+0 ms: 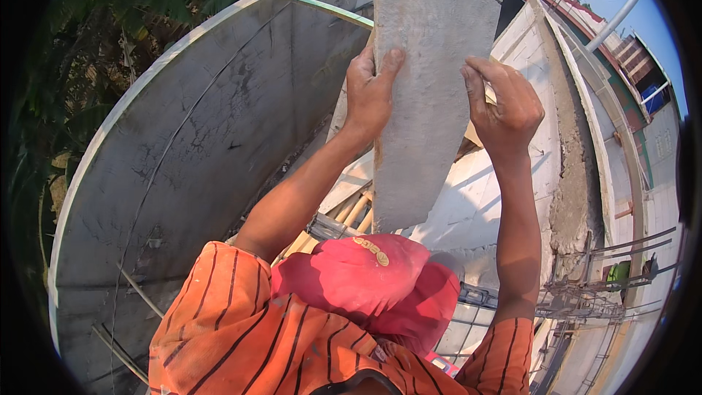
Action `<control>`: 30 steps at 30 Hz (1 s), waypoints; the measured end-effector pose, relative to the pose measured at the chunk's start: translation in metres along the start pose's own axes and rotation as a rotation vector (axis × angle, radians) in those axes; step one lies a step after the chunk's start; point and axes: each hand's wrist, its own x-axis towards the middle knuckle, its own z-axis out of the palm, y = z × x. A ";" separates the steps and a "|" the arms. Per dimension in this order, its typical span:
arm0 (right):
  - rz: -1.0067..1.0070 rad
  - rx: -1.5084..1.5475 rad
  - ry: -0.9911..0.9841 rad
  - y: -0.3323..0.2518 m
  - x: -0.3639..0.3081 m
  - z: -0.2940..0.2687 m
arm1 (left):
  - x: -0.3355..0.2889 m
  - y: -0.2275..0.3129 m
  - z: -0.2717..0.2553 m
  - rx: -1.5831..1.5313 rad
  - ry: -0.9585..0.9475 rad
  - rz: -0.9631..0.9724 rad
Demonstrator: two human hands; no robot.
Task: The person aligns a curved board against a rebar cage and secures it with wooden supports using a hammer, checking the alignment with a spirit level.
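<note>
A long grey plank point(428, 95), its face smeared with what looks like cement, stands upright in front of me and runs out of the top of the view. My left hand point(371, 91) grips its left edge, thumb flat on the face and the fingers hidden behind. At the opposite edge, my right hand point(508, 99) is closed, with thumb and fingertips pinched together against or just beside the plank. Whatever lies in that pinch is too small to make out. Below the plank, red cloth point(351, 271) with a yellow emblem shows between my orange striped sleeves.
A tall grey wall point(212, 117) curves along the left, with a thin dark cable across it and trees point(80, 44) beyond. Pale block walls point(526, 51) rise on the right. Bare steel rods point(607, 300) stick out at lower right. Bamboo poles point(356, 208) lie below the plank.
</note>
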 end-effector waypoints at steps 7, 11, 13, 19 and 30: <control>-0.258 0.025 -0.067 0.013 0.042 0.025 | -0.004 0.005 0.024 0.118 -0.029 0.008; -0.282 -0.026 -0.104 0.015 0.045 0.025 | -0.005 0.005 0.027 0.185 -0.075 -0.011; -0.296 -0.040 -0.103 0.017 0.045 0.024 | -0.003 0.002 0.028 0.221 -0.067 -0.002; -0.332 -0.083 -0.132 0.015 0.052 0.022 | -0.004 -0.001 0.032 0.210 -0.046 0.053; -0.346 -0.099 -0.229 0.008 0.067 0.012 | -0.012 0.007 0.031 0.270 -0.052 0.074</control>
